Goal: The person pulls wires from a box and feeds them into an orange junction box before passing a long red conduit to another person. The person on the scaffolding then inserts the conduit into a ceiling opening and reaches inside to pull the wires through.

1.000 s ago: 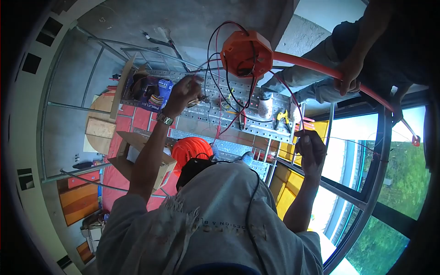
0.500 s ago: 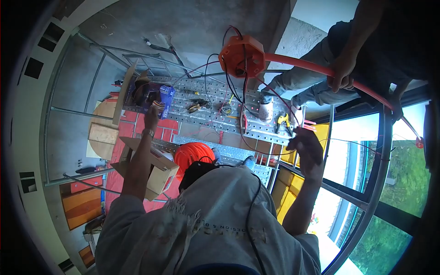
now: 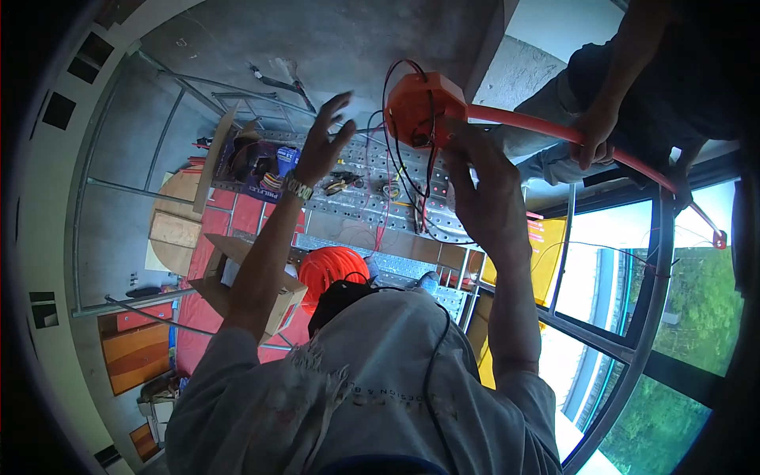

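An orange octagonal junction box (image 3: 404, 111) hangs open side down, with black and red wires (image 3: 405, 168) looping out of it. My right hand (image 3: 489, 194) is raised to its lower right edge, fingers stretched over the rim; whether the fingertips press on it or on a wire is hard to see. Left of the box, my left hand (image 3: 321, 149) is up in the air with fingers spread and nothing in it. From the box's right side runs a red conduit (image 3: 522, 119), gripped by another person's hand (image 3: 594, 134).
Below is a perforated metal scaffold platform (image 3: 356, 210) with pliers (image 3: 342, 184) and a tape measure (image 3: 391, 191). A blue carton (image 3: 265, 190) holds rolls of tape. Nearer me are an open cardboard box (image 3: 277, 305) and a coil of orange tubing (image 3: 332, 273). Scaffold poles (image 3: 661, 261) stand around.
My left hand has left the blue carton and moved up and right, fingers opening. My right hand has risen leftward to the junction box, which has shifted slightly right and down.
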### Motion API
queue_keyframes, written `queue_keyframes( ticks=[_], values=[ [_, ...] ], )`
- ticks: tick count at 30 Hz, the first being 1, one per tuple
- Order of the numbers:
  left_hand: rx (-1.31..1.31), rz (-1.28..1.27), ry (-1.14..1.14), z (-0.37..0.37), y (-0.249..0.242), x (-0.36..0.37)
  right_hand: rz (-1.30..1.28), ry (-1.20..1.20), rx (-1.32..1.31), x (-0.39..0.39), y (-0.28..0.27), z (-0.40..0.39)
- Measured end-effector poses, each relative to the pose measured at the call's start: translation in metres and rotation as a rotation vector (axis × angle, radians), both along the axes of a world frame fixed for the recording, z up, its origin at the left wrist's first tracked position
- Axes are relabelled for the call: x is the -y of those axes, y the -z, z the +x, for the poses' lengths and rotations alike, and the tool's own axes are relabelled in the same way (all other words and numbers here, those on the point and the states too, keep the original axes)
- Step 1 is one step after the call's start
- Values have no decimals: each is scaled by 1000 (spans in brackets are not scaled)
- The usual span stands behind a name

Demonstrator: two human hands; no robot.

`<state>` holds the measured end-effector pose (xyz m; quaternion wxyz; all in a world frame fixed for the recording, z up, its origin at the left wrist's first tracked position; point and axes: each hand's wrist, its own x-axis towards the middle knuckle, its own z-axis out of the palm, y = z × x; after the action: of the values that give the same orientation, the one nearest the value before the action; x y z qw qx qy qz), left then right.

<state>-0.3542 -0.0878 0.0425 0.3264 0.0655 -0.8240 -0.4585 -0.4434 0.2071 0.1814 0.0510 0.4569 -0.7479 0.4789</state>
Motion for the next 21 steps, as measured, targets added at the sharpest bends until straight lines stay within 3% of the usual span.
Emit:
queue_keyframes(
  ticks=[2, 5, 7, 10, 11, 13, 15, 18, 21],
  values=[
    [-8, -36, 104, -16, -38, -17, -26, 9, -78, 5, 3, 0],
    [33, -131, 298, -24, -49, -27, -21, 106, -89, -11, 22, -12],
    [250, 8, 301, -21, -43, -22, 45, 44, 278, -40, 44, -22],
    [133, -41, 302, -20, -24, -16, -204, -107, 859, -80, 81, -26],
    [134, -41, 302, -19, -22, -15, -204, -107, 860, -84, 93, -21],
    [191, -24, 289, -17, -26, -19, -637, -98, 1101, -82, 99, -9],
    [117, -95, 314, -16, -37, -27, -657, -73, 1033, -75, 89, 0],
    [87, -177, 321, -12, -50, -32, -113, 122, 471, -54, 26, 17],
    [76, -222, 311, -16, -45, -31, -57, 135, -242, -15, 8, 3]
  ],
)
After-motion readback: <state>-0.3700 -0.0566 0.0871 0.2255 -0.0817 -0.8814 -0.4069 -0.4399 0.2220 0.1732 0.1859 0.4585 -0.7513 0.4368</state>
